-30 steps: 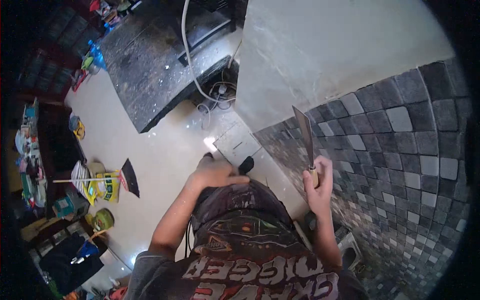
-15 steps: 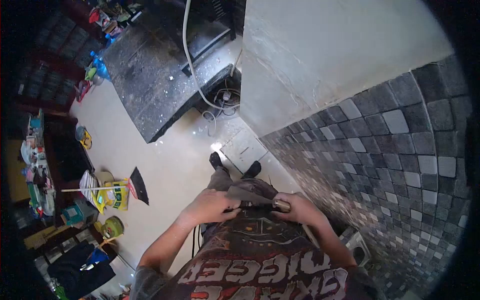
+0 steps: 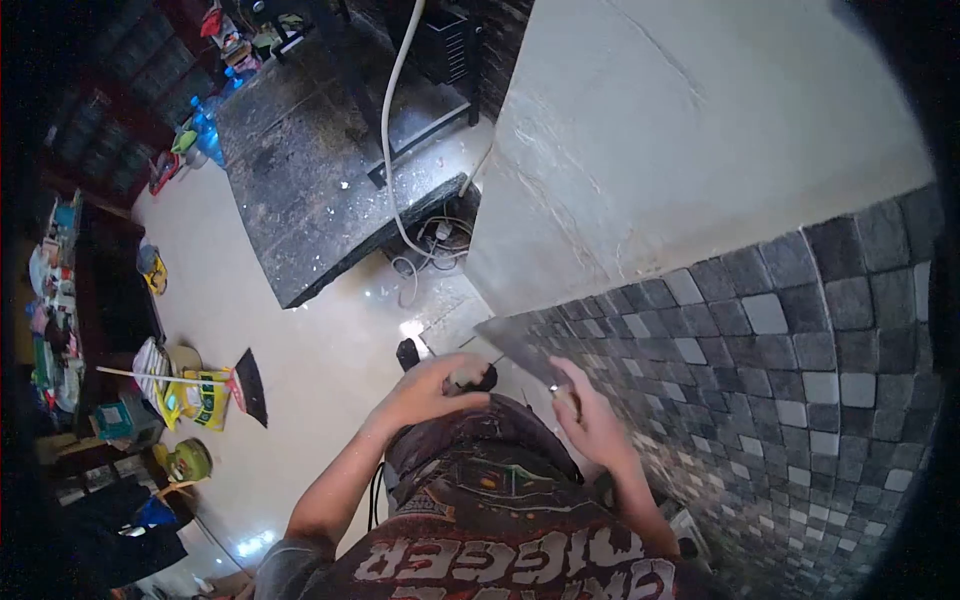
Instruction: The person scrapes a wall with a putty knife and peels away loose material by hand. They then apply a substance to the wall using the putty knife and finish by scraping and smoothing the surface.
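My right hand [image 3: 590, 418] grips the handle of a flat metal scraper [image 3: 520, 350], whose blade points up and left across the edge of the grey mosaic tile wall [image 3: 780, 380]. My left hand [image 3: 435, 385] is loosely curled just left of the blade, close to it, with nothing clearly in it. Both hands hover in front of my dark printed shirt [image 3: 500, 510], above my black shoes [image 3: 408, 352] on the pale floor.
A bare plastered wall section [image 3: 680, 150] rises above the tiles. A dark stone slab [image 3: 300, 170] lies on the floor ahead, with a white hose [image 3: 388, 130] and tangled cables [image 3: 430, 240]. A broom [image 3: 235, 385], bags and cluttered shelves [image 3: 60, 330] stand at the left.
The scraper was upright against the tiles, then brought down flat across my lap between both hands. Now my right hand lifts it again toward the tile wall's edge.
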